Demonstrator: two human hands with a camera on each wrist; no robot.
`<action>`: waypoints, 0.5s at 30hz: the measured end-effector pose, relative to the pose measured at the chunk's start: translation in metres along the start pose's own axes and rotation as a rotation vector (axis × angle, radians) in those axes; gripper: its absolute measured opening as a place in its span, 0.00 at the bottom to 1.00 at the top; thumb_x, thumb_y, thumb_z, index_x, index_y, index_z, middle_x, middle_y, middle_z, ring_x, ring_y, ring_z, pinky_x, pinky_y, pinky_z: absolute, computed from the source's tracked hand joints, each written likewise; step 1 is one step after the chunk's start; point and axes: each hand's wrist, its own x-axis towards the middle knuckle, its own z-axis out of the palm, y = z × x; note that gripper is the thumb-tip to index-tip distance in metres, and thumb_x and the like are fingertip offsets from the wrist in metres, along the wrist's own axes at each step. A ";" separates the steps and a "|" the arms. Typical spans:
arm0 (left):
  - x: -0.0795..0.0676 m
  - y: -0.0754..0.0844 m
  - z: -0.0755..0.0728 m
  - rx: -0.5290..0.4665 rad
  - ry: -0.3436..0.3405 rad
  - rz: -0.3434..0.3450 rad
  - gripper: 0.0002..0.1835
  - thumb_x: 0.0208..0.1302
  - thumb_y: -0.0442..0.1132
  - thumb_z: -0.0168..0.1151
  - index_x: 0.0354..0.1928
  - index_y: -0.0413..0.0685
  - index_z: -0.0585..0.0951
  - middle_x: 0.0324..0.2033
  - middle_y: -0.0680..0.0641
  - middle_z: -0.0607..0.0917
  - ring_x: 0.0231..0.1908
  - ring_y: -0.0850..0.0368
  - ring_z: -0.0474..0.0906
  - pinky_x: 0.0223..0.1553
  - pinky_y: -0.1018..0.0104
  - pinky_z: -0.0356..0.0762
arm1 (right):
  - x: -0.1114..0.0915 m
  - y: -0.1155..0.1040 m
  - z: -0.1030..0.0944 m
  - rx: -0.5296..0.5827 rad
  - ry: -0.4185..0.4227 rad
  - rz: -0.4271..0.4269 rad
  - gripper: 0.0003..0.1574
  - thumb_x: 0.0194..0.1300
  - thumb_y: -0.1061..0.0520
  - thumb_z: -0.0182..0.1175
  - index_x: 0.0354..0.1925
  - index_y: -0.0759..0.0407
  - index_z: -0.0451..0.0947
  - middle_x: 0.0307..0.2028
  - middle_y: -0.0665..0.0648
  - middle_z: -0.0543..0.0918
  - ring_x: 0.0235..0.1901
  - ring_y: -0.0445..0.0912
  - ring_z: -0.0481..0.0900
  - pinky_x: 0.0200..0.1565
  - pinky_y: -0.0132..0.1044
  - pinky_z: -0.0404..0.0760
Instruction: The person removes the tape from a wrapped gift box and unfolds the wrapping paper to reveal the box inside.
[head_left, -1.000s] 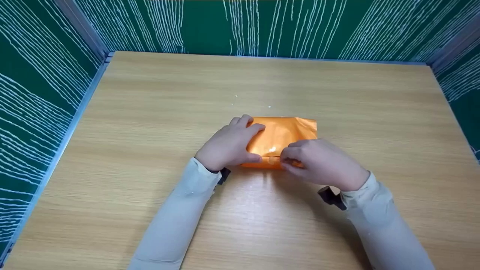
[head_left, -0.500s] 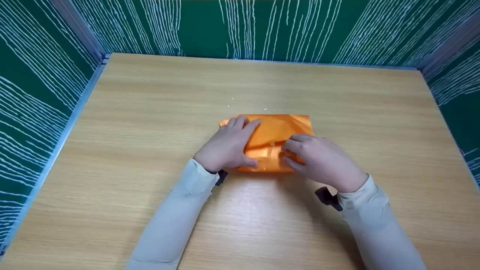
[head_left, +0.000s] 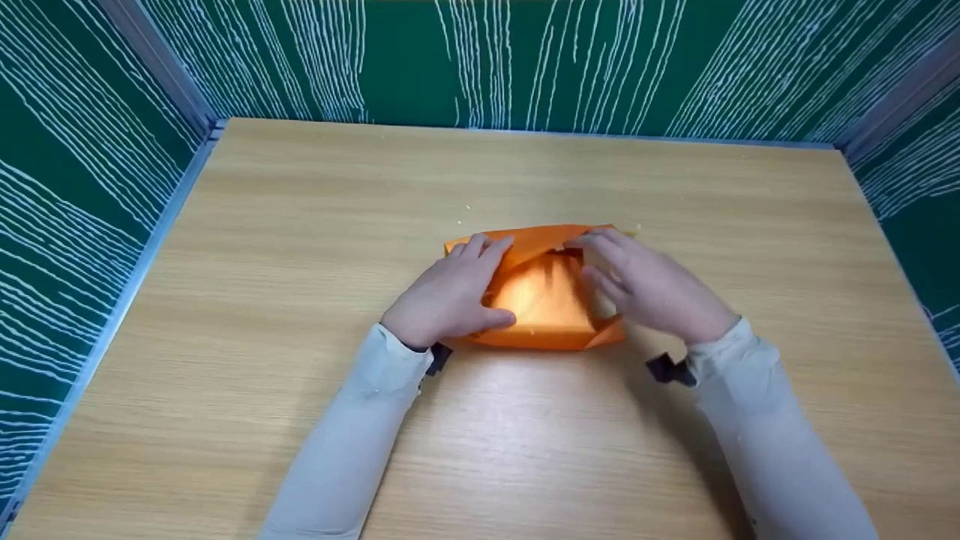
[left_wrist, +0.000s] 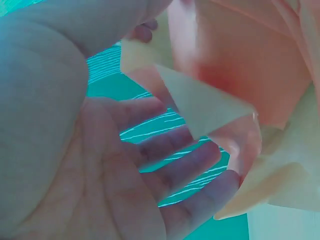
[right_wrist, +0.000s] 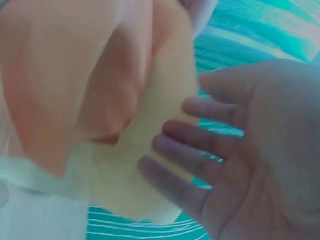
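Observation:
An orange paper-wrapped package point(head_left: 544, 304) lies mid-table in the head view, its upper flap point(head_left: 536, 238) raised and folds loose at the right end. My left hand point(head_left: 450, 292) rests on the package's left end, fingers spread and thumb along the front. In the left wrist view the fingers point(left_wrist: 182, 165) reach out straight to the creased paper point(left_wrist: 240, 65). My right hand point(head_left: 652, 289) is at the right side, fingertips by the raised flap. The right wrist view shows its fingers point(right_wrist: 195, 155) extended beside the pale and orange paper point(right_wrist: 40, 75). The package's contents are hidden.
The package lies on a wood-grain table point(head_left: 315, 202). A few white specks point(head_left: 469, 206) lie beyond it. Green walls with white lines point(head_left: 412, 67) stand at the back and both sides. Each wrist bears a small black camera point(head_left: 670, 370).
The package's front flap has lifted away toward the back, exposing more of the front and loose end folds. My right hand has moved from the front seam up to the right, its fingers straightened.

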 end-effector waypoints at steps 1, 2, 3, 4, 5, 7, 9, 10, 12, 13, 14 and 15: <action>0.000 -0.001 0.000 -0.018 0.006 -0.014 0.51 0.63 0.56 0.72 0.80 0.49 0.57 0.72 0.45 0.66 0.67 0.48 0.67 0.69 0.57 0.69 | 0.003 0.005 0.000 0.028 0.002 -0.004 0.26 0.81 0.52 0.51 0.72 0.51 0.68 0.67 0.56 0.74 0.65 0.54 0.76 0.64 0.58 0.75; -0.001 -0.002 0.000 -0.034 0.014 -0.029 0.49 0.63 0.56 0.72 0.79 0.47 0.58 0.69 0.45 0.68 0.64 0.49 0.69 0.66 0.58 0.72 | 0.007 0.010 0.000 0.054 0.003 -0.006 0.25 0.82 0.53 0.50 0.72 0.51 0.68 0.66 0.56 0.75 0.64 0.54 0.75 0.65 0.58 0.74; -0.001 -0.003 0.000 -0.049 0.023 -0.046 0.47 0.64 0.55 0.72 0.77 0.46 0.60 0.66 0.45 0.71 0.60 0.49 0.71 0.62 0.59 0.74 | 0.010 0.015 0.001 0.077 -0.001 -0.004 0.25 0.82 0.54 0.50 0.72 0.50 0.69 0.66 0.55 0.75 0.64 0.53 0.75 0.65 0.58 0.74; -0.002 -0.004 0.000 -0.063 0.035 -0.064 0.44 0.64 0.54 0.72 0.74 0.46 0.62 0.61 0.46 0.73 0.56 0.50 0.72 0.58 0.61 0.76 | 0.014 0.020 0.002 0.096 -0.005 -0.004 0.24 0.82 0.55 0.50 0.72 0.50 0.69 0.66 0.54 0.75 0.64 0.52 0.75 0.66 0.57 0.73; -0.002 -0.005 -0.001 -0.077 0.047 -0.081 0.39 0.64 0.53 0.72 0.70 0.46 0.64 0.56 0.47 0.74 0.52 0.51 0.72 0.53 0.62 0.76 | 0.017 0.025 0.004 0.102 -0.014 -0.005 0.25 0.82 0.56 0.49 0.72 0.51 0.69 0.66 0.55 0.75 0.65 0.53 0.74 0.67 0.57 0.73; -0.002 -0.007 -0.002 -0.093 0.062 -0.101 0.30 0.65 0.52 0.71 0.60 0.46 0.69 0.45 0.48 0.74 0.43 0.52 0.72 0.44 0.63 0.73 | 0.022 0.033 0.008 0.112 -0.046 0.017 0.25 0.81 0.56 0.49 0.73 0.50 0.68 0.68 0.54 0.73 0.65 0.52 0.74 0.67 0.56 0.72; -0.003 -0.009 -0.005 -0.090 0.068 -0.092 0.21 0.67 0.51 0.70 0.50 0.46 0.73 0.36 0.49 0.73 0.37 0.52 0.72 0.37 0.64 0.69 | 0.027 0.041 0.012 0.137 -0.075 0.048 0.27 0.81 0.57 0.50 0.74 0.48 0.66 0.69 0.52 0.72 0.66 0.52 0.73 0.69 0.56 0.70; -0.004 -0.010 -0.006 -0.089 0.065 -0.085 0.18 0.68 0.50 0.69 0.44 0.46 0.74 0.32 0.50 0.73 0.34 0.53 0.72 0.35 0.64 0.68 | 0.029 0.045 0.014 0.155 -0.084 0.061 0.29 0.81 0.57 0.50 0.75 0.46 0.65 0.71 0.52 0.71 0.66 0.52 0.73 0.69 0.56 0.69; -0.006 -0.012 -0.009 -0.089 0.038 -0.086 0.16 0.70 0.51 0.67 0.34 0.47 0.75 0.25 0.51 0.72 0.28 0.53 0.72 0.31 0.64 0.65 | 0.032 0.050 0.017 0.185 -0.097 0.079 0.30 0.81 0.58 0.49 0.76 0.43 0.63 0.72 0.50 0.70 0.67 0.52 0.72 0.70 0.58 0.68; -0.008 -0.012 -0.011 -0.091 0.015 -0.094 0.18 0.70 0.52 0.67 0.30 0.48 0.75 0.22 0.52 0.71 0.24 0.53 0.72 0.29 0.64 0.64 | 0.034 0.053 0.019 0.197 -0.100 0.081 0.31 0.81 0.59 0.49 0.77 0.42 0.62 0.72 0.50 0.69 0.67 0.52 0.72 0.70 0.58 0.67; -0.009 -0.013 -0.012 -0.090 -0.009 -0.099 0.20 0.71 0.53 0.66 0.26 0.49 0.74 0.20 0.53 0.70 0.22 0.53 0.71 0.28 0.64 0.63 | 0.036 0.055 0.021 0.211 -0.107 0.084 0.33 0.81 0.60 0.49 0.78 0.41 0.61 0.73 0.50 0.68 0.68 0.53 0.71 0.70 0.58 0.66; -0.011 -0.014 -0.013 -0.090 -0.038 -0.108 0.23 0.72 0.54 0.64 0.23 0.50 0.73 0.17 0.54 0.69 0.19 0.54 0.70 0.26 0.64 0.62 | 0.038 0.056 0.023 0.240 -0.119 0.101 0.34 0.81 0.60 0.48 0.79 0.39 0.59 0.75 0.48 0.67 0.70 0.52 0.69 0.71 0.59 0.65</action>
